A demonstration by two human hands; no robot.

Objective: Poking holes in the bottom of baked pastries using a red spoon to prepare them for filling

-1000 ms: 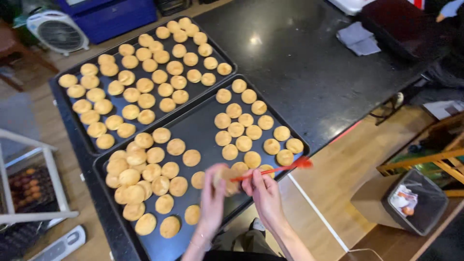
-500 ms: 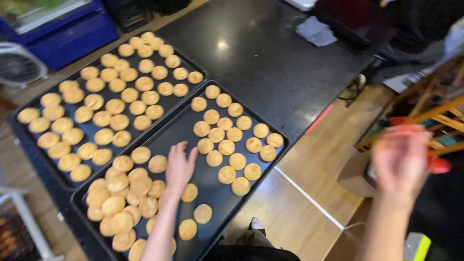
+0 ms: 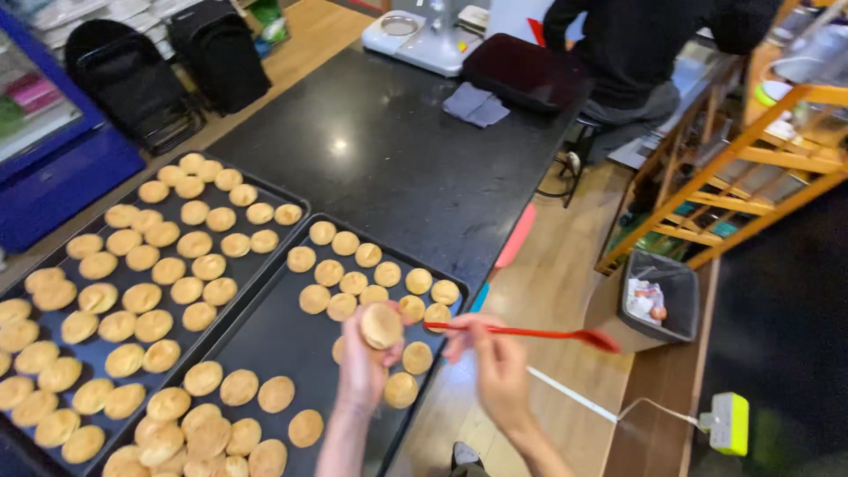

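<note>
My left hand (image 3: 364, 358) holds one round golden pastry (image 3: 382, 325) up above the nearer dark baking tray (image 3: 274, 336). My right hand (image 3: 496, 364) grips a thin red spatula (image 3: 530, 333) by its handle, the blade end pointing right over the wooden floor. The near tray carries several golden pastries, in rows at its far end and heaped at its near end. A second dark tray (image 3: 269, 190) to the left is filled with rows of the same pastries.
Both trays lie on a black counter (image 3: 389, 150). A grey cloth (image 3: 475, 104) and a dark case (image 3: 527, 71) sit at its far end, where a person in black sits. An orange wooden rack (image 3: 742, 168), a bin (image 3: 658, 296) and a power strip (image 3: 726, 422) are at right.
My left hand lifted a pastry off the near tray. My right hand swung back in from the right with the red spatula. The view shifted toward the counter's far end.
</note>
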